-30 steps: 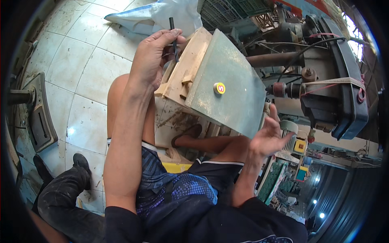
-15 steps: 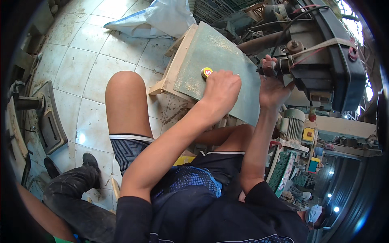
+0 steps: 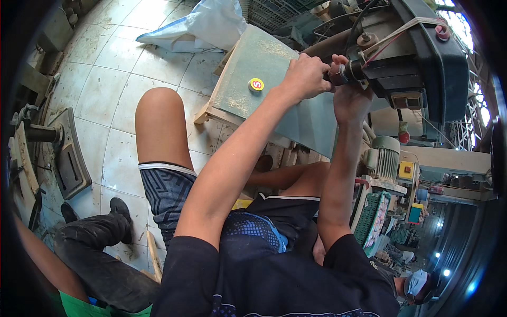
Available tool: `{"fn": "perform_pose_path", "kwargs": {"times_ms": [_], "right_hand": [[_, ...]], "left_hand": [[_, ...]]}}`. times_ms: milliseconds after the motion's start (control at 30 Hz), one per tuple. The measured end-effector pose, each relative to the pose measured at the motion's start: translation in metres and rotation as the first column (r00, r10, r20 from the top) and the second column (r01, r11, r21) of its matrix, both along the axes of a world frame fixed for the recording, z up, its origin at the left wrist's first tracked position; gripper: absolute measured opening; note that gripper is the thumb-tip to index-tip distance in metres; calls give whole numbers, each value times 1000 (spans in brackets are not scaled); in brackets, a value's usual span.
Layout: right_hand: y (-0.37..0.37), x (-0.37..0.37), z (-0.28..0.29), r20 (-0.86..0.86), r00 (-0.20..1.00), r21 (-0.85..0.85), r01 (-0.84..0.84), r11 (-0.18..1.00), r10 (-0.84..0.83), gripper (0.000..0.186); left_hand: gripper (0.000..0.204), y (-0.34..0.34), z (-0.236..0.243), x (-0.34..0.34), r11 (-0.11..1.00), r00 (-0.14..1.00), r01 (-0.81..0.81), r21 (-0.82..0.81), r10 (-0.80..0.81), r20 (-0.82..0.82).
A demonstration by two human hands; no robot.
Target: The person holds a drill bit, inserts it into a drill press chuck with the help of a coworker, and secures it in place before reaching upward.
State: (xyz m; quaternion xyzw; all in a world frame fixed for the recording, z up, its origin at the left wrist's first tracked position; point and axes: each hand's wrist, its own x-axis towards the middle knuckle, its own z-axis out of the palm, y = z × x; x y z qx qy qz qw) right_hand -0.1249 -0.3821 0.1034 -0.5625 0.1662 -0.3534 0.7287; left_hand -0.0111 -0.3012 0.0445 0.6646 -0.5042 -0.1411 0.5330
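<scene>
My left hand [image 3: 311,76] is raised to the drill chuck [image 3: 339,74] on the dark drill press [image 3: 422,63], fingers closed at its tip; what they hold is hidden. My right hand [image 3: 348,98] reaches up from below, fingers wrapped around the chuck. Beneath and left of them, a dusty grey-green board [image 3: 259,108] rests on a pale wooden frame [image 3: 210,110], bearing a small yellow round object [image 3: 256,84].
A white sack [image 3: 206,21] lies on the tiled floor [image 3: 113,90]. Right are a motor [image 3: 385,158] and green crate [image 3: 369,230]. At lower left are another person's legs [image 3: 90,248] and a metal stand [image 3: 74,164]; a masked person [image 3: 417,285] is at lower right.
My left hand, earlier holding a black drill bit upright, has moved right to the chuck. My open right hand has risen and closed around the chuck. The board now appears higher and further left.
</scene>
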Motion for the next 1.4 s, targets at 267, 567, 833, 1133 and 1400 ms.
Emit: {"fn": "perform_pose_path", "kwargs": {"times_ms": [267, 567, 833, 1133, 1400], "right_hand": [[36, -38, -6, -71, 917, 90, 398, 913, -392, 79], [42, -30, 3, 40, 957, 194, 274, 942, -287, 74], [39, -35, -12, 45, 910, -39, 415, 909, -413, 72], [57, -26, -1, 12, 930, -183, 363, 914, -368, 67], [72, -27, 1, -67, 749, -130, 649, 750, -659, 83]], "left_hand": [[36, 0, -19, -6, 941, 992, -123, -314, 117, -36], [34, 2, -23, -18, 847, 960, -280, -452, 252, -122], [34, 5, -20, -20, 855, 957, -289, -431, 254, -137], [33, 7, -19, -20, 856, 959, -281, -433, 242, -145], [33, 6, -20, -20, 857, 958, -288, -427, 259, -126]]}}
